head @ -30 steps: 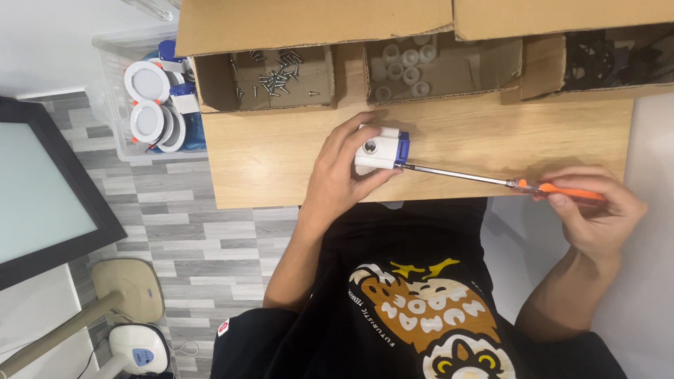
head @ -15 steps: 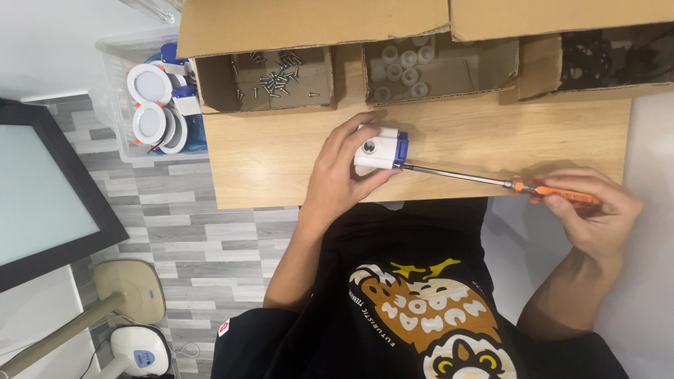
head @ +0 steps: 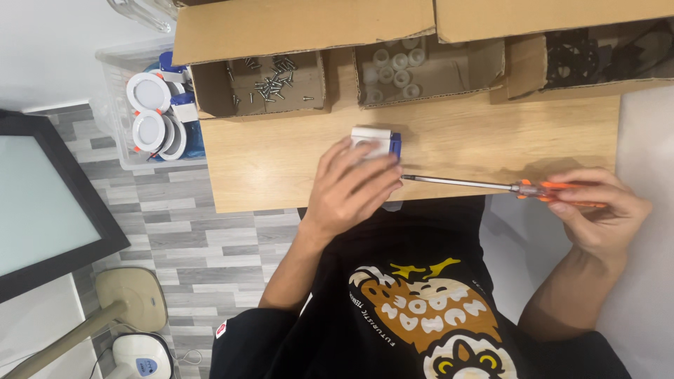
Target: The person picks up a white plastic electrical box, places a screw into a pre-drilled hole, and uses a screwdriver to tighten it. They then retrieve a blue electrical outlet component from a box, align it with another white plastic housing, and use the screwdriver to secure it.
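Note:
My left hand (head: 354, 184) covers a small white box-shaped part with a blue end (head: 375, 137) on the wooden table (head: 491, 140), fingers wrapped over its near side. My right hand (head: 597, 210) grips the orange handle of a long screwdriver (head: 484, 184) at the table's right edge. The metal shaft lies flat and points left, its tip just beside my left fingers and below the white part.
Open cardboard boxes line the far edge: one with several screws (head: 270, 81), one with white round caps (head: 397, 67), one with black parts (head: 583, 56). A clear bin (head: 112, 112) of round white lamps with orange clips stands left of the table. A dark framed panel (head: 42, 203) sits lower left.
The screwdriver tip has come out of the white part and now lies lower, beside my fingers. My left hand has turned the part and closed over it.

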